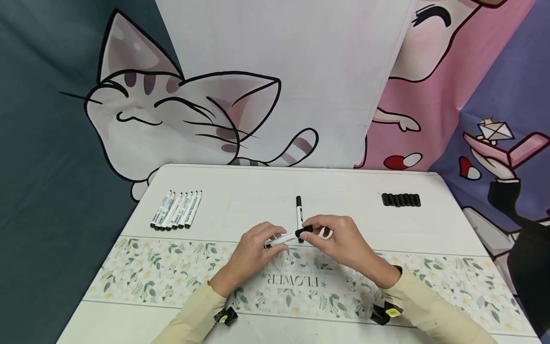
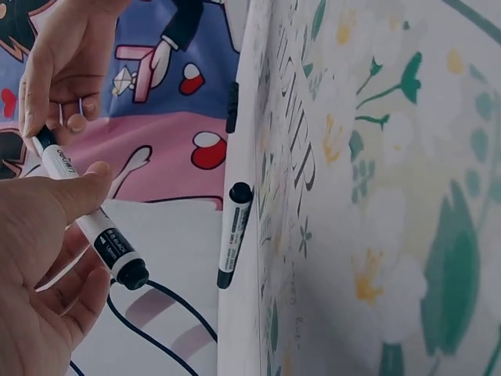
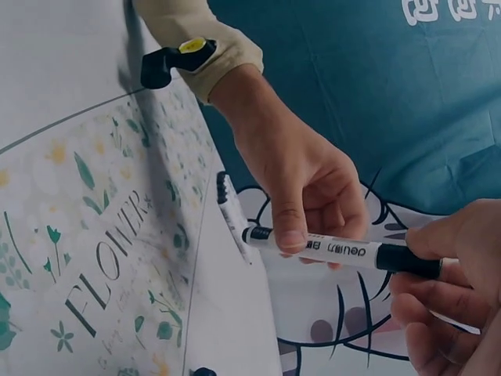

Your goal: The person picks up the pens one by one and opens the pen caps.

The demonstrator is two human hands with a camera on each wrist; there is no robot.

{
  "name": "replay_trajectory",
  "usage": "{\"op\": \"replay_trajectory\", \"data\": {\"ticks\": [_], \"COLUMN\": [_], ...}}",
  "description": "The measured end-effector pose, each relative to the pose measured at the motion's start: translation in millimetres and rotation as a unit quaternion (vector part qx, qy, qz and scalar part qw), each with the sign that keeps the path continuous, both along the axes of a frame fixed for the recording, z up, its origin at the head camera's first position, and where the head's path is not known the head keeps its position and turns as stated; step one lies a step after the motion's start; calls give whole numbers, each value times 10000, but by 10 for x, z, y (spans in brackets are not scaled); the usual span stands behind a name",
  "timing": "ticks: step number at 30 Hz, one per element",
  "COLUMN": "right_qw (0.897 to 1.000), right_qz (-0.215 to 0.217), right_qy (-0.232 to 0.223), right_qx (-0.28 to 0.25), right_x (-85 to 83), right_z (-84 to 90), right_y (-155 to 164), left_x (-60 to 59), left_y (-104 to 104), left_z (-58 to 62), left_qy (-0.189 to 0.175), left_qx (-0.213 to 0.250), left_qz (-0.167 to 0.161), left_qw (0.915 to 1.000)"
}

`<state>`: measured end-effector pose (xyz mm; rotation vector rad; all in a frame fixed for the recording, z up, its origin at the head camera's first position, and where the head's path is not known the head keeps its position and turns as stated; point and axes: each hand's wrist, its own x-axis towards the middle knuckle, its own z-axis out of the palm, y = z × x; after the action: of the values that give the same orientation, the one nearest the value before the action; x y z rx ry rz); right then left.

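Note:
A white whiteboard marker (image 1: 281, 240) is held above the table between both hands. My left hand (image 1: 255, 246) grips its barrel between thumb and fingers; its black end plug (image 2: 133, 274) sticks out past that hand in the left wrist view. At the other end, my right hand (image 1: 339, 239) pinches the black cap (image 3: 407, 261), which meets the barrel with no visible gap. Just behind the hands, another marker (image 1: 299, 210) with a black cap lies on the table, pointing away from me.
Several white markers without caps (image 1: 176, 210) lie side by side at the table's left. Several black caps (image 1: 401, 199) form a row at the right. A floral strip (image 1: 172, 272) crosses the white tabletop, and printed cloth (image 1: 301, 95) hangs behind it.

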<state>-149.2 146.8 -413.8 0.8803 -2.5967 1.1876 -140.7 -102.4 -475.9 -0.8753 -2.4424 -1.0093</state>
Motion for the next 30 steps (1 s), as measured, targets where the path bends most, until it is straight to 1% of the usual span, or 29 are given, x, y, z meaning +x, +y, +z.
{"op": "replay_trajectory", "data": {"ticks": [6,13,17,19,22,30], "right_qw": [9997,9982,9976,9976,9978,9989], "right_qz": [154,390,461,446,384,124], "right_qy": [-55,182,221,233,274,93], "right_qx": [-181,-417,-467,-476,-475,-432], "right_x": [-8,-21,-22,-22,-26,-29], "right_z": [-35,-85,-85,-76,-62,-64], "right_y": [16,38,57,63,68,49], "left_x": [9,2,-3,-3,-4,-3], "left_y": [-22,-28,-35,-40,-51,-77], "left_z": [9,-1,-14,-14,-15,3], "left_qy": [24,151,31,-61,-95,-127], "left_qx": [24,155,251,331,409,361], "left_qz": [-100,-338,-397,-389,-363,-332], "left_qw": [9999,9992,9989,9987,9985,9987]}}
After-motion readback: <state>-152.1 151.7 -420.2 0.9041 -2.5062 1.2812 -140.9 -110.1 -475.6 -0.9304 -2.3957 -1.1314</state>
